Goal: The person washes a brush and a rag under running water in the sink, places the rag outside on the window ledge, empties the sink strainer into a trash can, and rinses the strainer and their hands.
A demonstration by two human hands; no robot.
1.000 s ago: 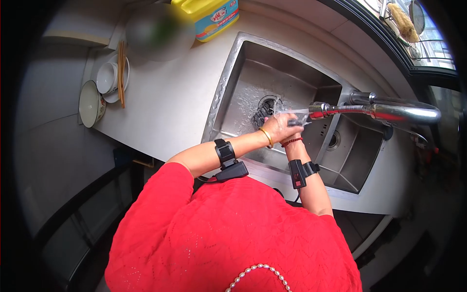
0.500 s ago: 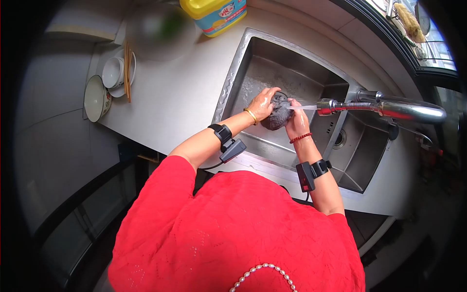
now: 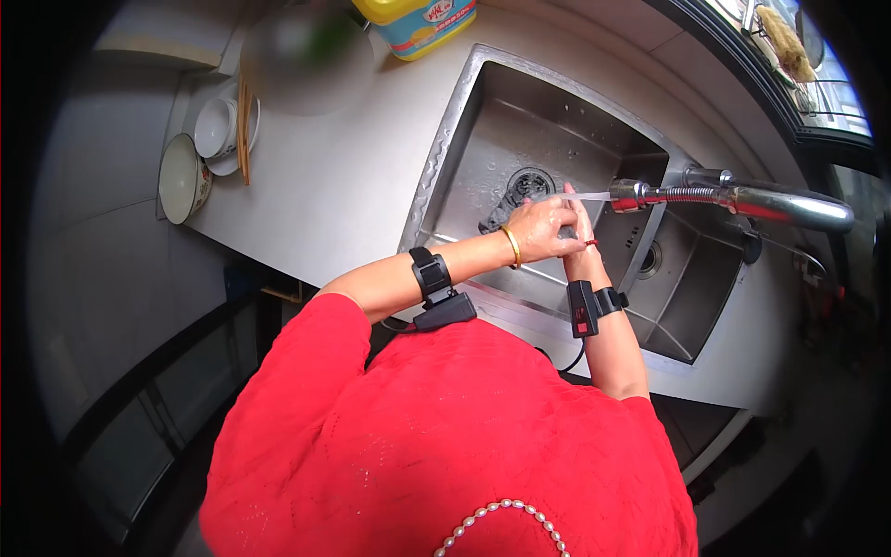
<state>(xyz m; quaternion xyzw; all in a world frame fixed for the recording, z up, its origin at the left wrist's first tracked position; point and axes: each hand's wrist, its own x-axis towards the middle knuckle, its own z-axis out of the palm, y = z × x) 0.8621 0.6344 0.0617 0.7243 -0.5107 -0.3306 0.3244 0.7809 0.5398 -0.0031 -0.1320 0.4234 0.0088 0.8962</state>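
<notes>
Over the larger sink basin (image 3: pixel 490 100), my left hand (image 3: pixel 540 228) lies across my right hand (image 3: pixel 582 219), its fingers curled over the base of that hand beside the red bead bracelet (image 3: pixel 591 242). My right hand points away from me with its visible fingers stretched out, partly hidden by the left. Water from the faucet head (image 3: pixel 627 195) runs in a thin stream onto the fingers. A dark, wet, crumpled thing, perhaps a cloth, (image 3: pixel 495 221) rests on the basin floor near the drain (image 3: pixel 531 183), partly covered by my left hand.
The chrome faucet (image 3: pixel 789 206) reaches in from the right. A smaller basin with its own drain (image 3: pixel 650 260) adjoins on the right. Stacked white bowls (image 3: pixel 215 128), chopsticks (image 3: pixel 244 130) and a tilted bowl (image 3: pixel 182 181) stand at the left. A yellow-lidded tub (image 3: pixel 422 28) is behind.
Both hands have let go of the dark thing, which now lies on the basin floor. My left hand has moved right, onto my right hand.
</notes>
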